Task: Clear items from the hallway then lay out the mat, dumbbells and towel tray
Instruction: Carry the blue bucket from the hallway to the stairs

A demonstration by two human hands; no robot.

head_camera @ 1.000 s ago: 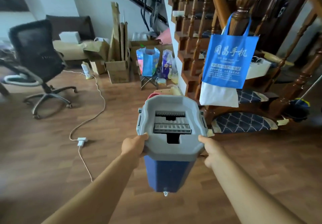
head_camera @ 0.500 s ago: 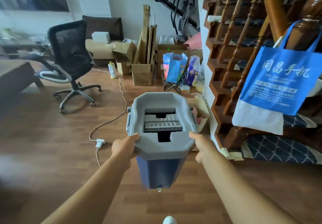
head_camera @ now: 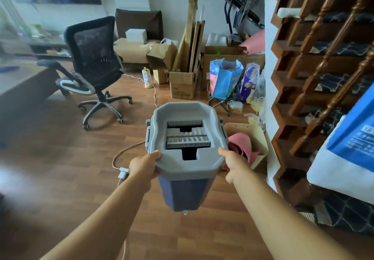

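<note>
Clearing is under way — the left hand and right hand each grip the rim of a mop bucket, held above the floor. Next it needs a spot out of the way, probably beside the boxes.

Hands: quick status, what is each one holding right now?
Left hand: closed, gripping the near-left rim of the mop bucket.
Right hand: closed, gripping the near-right rim of the same mop bucket.
</note>
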